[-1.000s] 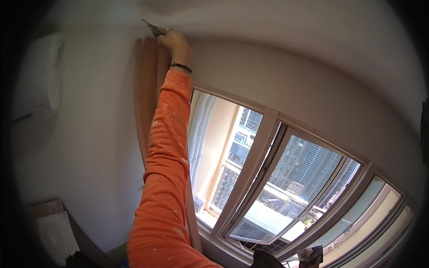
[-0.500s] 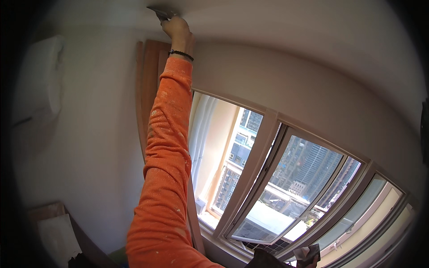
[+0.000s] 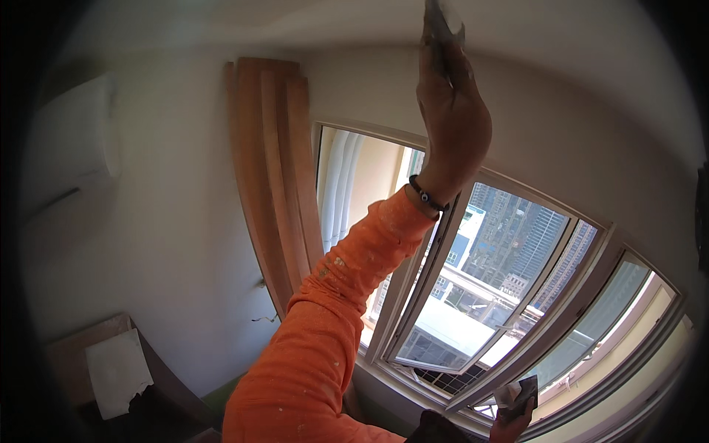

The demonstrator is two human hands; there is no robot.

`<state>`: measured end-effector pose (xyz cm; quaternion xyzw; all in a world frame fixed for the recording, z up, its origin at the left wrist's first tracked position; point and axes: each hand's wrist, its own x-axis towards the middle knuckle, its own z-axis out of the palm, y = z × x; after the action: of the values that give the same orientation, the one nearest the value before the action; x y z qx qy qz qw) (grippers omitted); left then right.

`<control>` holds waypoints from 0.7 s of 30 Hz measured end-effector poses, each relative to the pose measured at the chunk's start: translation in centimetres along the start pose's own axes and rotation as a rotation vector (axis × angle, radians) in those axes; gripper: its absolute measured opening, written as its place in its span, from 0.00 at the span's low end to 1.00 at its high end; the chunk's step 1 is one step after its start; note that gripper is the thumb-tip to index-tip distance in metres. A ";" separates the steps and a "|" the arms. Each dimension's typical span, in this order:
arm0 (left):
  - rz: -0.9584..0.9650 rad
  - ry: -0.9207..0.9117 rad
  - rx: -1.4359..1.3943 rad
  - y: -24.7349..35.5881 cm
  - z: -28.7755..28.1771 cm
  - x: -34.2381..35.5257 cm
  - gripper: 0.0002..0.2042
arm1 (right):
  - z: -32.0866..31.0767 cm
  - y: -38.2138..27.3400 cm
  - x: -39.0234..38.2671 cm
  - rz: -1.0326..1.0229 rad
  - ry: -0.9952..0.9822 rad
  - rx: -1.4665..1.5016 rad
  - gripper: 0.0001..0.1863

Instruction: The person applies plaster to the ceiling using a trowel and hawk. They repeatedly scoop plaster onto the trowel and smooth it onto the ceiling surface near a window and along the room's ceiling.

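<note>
Scraper (image 3: 442, 26), likely stiff, best held at its near end; left hand (image 3: 454, 118) grips it, right hand (image 3: 512, 426) a dark plate (image 3: 528, 390).

A dark, brown-edged surface (image 3: 87, 334), lower left, carries a pale, ragged-cornered sheet (image 3: 115, 373); the surface's kind is unclear.

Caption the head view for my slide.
Left hand holds a scraper near the ceiling, right hand a flat tool by the window.

Brown boards (image 3: 269, 170) stand beside a bright window (image 3: 509, 258) and pale wall (image 3: 177, 221).
</note>
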<state>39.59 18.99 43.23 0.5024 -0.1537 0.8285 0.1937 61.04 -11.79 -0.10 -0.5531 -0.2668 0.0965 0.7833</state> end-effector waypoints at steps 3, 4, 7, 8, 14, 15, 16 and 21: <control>-0.209 -0.341 -0.088 5.4 -1.5 -13.5 0.27 | 0.7 0.7 0.4 0.315 0.030 0.699 0.27; -0.276 -0.491 -0.159 6.9 -2.2 -18.0 0.29 | 1.1 0.5 0.4 0.316 -0.025 0.677 0.28; -0.303 -0.785 -0.322 11.0 -5.0 -29.1 0.33 | 4.0 -0.4 -0.4 0.358 -0.150 0.688 0.25; -0.207 -0.780 -0.342 11.7 -4.8 -32.3 0.33 | 5.0 -0.9 -0.7 0.368 -0.137 0.710 0.24; -0.327 -1.194 -0.266 13.3 -7.4 -37.3 0.36 | 5.4 -6.1 -1.5 0.827 -0.259 1.116 0.28; -0.341 -1.248 -0.140 13.6 -9.7 -37.0 0.37 | 5.2 -5.3 -1.5 0.824 -0.356 1.107 0.28; -0.401 -1.261 -0.099 13.4 -10.9 -36.9 0.36 | 5.2 -4.9 -1.4 0.747 -0.364 1.033 0.21; -0.841 -1.098 0.252 11.1 -13.5 -37.5 0.22 | 2.8 -1.6 0.0 0.576 -0.078 0.919 0.20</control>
<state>39.66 9.05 3.09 0.8835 0.0750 0.3214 0.3324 59.32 -10.16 2.08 -0.2005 -0.0635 0.4343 0.8759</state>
